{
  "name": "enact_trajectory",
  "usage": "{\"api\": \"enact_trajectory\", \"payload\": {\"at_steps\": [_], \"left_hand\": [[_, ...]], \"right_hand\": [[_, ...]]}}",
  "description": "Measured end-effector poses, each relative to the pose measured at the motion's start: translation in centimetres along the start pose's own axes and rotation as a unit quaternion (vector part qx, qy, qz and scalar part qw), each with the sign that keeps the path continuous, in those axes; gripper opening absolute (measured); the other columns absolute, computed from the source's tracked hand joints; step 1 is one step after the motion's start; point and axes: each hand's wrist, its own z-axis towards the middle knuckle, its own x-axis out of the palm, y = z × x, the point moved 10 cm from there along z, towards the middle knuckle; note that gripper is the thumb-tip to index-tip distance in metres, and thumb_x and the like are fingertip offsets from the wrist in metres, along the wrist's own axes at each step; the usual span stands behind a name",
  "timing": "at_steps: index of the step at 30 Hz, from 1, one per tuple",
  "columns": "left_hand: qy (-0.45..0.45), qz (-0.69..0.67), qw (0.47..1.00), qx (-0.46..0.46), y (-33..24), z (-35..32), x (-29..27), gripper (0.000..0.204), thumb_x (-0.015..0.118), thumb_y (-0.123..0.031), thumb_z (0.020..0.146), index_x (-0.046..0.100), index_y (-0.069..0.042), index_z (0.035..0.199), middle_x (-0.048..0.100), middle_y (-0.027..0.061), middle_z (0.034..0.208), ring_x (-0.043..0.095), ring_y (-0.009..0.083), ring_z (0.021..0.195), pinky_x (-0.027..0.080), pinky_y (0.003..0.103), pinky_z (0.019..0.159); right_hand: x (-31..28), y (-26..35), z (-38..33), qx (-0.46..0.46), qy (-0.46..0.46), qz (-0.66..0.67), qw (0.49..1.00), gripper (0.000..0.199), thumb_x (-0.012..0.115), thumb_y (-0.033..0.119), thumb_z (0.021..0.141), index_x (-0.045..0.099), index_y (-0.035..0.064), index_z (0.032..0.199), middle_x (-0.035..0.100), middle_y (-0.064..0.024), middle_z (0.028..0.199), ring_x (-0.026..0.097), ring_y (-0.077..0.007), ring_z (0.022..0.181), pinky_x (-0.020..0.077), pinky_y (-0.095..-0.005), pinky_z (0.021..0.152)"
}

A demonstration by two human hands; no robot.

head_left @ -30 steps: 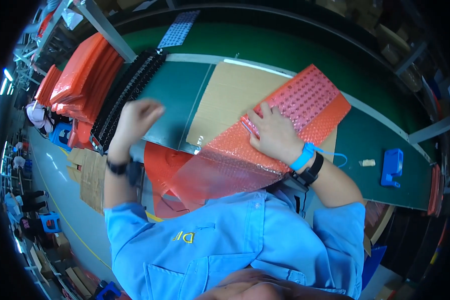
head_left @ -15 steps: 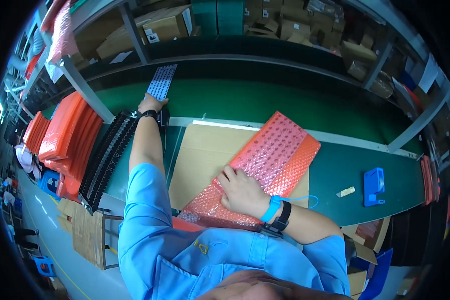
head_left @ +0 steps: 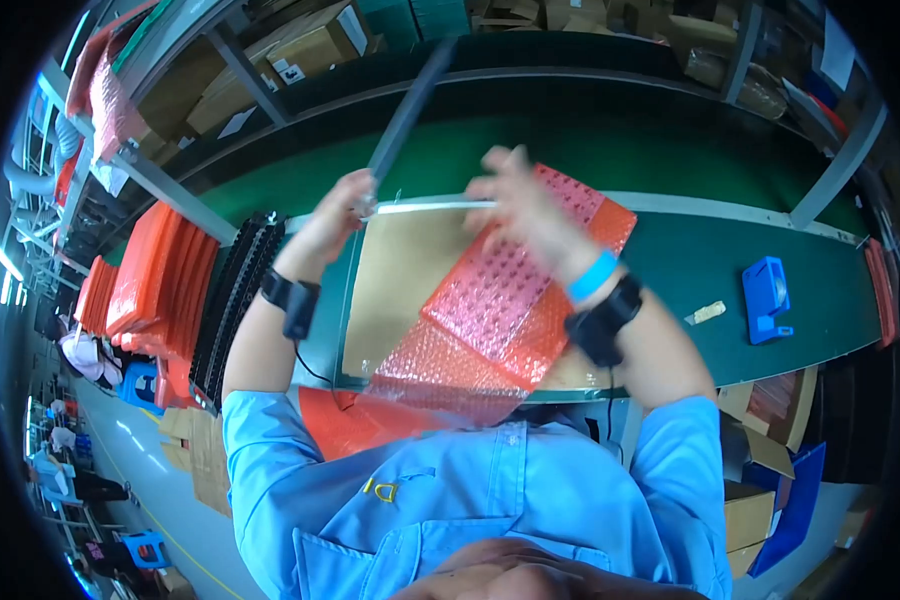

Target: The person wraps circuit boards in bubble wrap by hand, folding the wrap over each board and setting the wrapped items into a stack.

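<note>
My left hand (head_left: pixel 332 222) is closed on the near end of a long, thin panel (head_left: pixel 408 115). The panel is turned nearly edge-on, slants up and away, and is blurred by motion. My right hand (head_left: pixel 530 210) hovers with spread fingers over a red bubble-wrap bag (head_left: pixel 555 350), holding nothing. Inside or beneath the clear red film, a panel with rows of dark marks (head_left: pixel 490 290) shows through. Bag and panel lie askew on a cardboard sheet (head_left: pixel 395 270), and the bag's loose end hangs over the table's near edge.
A black slotted rack (head_left: pixel 240 300) and stacked red bubble-wrap bags (head_left: pixel 155 270) stand at left. To the right are a blue tape dispenser (head_left: pixel 765 300) and a small pale piece (head_left: pixel 708 313). A green conveyor (head_left: pixel 670 170) and metal frame posts run behind.
My left hand has lifted the panel off the conveyor, tilting it edge-on and bringing it rightward. My right hand has risen off the bubble-wrap bag and moved farther away, with its fingers spread.
</note>
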Motion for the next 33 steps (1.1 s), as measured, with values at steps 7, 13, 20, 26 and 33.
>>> {"api": "enact_trajectory", "payload": {"at_steps": [7,13,20,26,33], "left_hand": [[-0.032,0.508,0.839,0.194,-3.0,-11.5,13.2,0.099,0.078,-0.051,0.070,0.034,0.000,0.142,0.054,0.0244,0.115,0.051,0.0386,0.111,0.040,0.048,0.096],[-0.051,0.539,0.820,0.186,0.8,-14.0,13.3,0.081,0.077,-0.039,0.078,0.042,0.003,0.138,0.055,0.0257,0.117,0.055,0.0363,0.105,0.044,0.040,0.093],[-0.105,0.346,0.925,0.121,4.1,-13.2,9.6,0.037,0.072,-0.021,0.086,0.067,0.003,0.114,0.065,0.0173,0.097,0.062,0.0250,0.085,0.050,0.034,0.079],[-0.147,0.248,0.950,0.119,5.8,-13.6,8.4,0.029,0.078,-0.020,0.081,0.073,-0.002,0.103,0.064,0.0103,0.080,0.057,0.0163,0.066,0.048,0.029,0.062],[-0.111,0.227,0.964,0.079,6.3,-12.9,8.2,0.038,0.078,-0.019,0.081,0.069,0.001,0.112,0.064,0.0096,0.082,0.057,0.0150,0.069,0.049,0.029,0.065]], "right_hand": [[-14.2,4.7,0.1,-0.056,-0.264,-0.110,0.957,0.063,0.067,0.040,0.088,0.051,-0.0030,0.131,0.064,-0.0106,0.104,0.066,-0.0199,0.083,0.0548,-0.0285,0.070],[-19.6,-0.7,-0.8,0.051,-0.253,-0.546,0.797,0.060,0.070,0.036,0.082,0.057,0.0020,0.130,0.060,-0.0181,0.115,0.060,-0.0298,0.107,0.0487,-0.0386,0.092],[-17.5,0.3,0.1,0.064,-0.229,-0.664,0.709,0.059,0.071,0.040,0.081,0.062,0.0057,0.128,0.057,-0.0198,0.128,0.050,-0.0351,0.123,0.0357,-0.0420,0.108],[-16.9,-0.3,2.5,0.096,-0.171,-0.625,0.755,0.053,0.071,0.034,0.084,0.063,-0.0005,0.123,0.063,-0.0203,0.122,0.061,-0.0319,0.112,0.0447,-0.0382,0.100],[-17.3,-1.2,6.0,0.241,-0.097,-0.524,0.811,0.051,0.073,0.035,0.084,0.064,-0.0037,0.117,0.069,-0.0175,0.109,0.066,-0.0288,0.103,0.0490,-0.0358,0.092]]}}
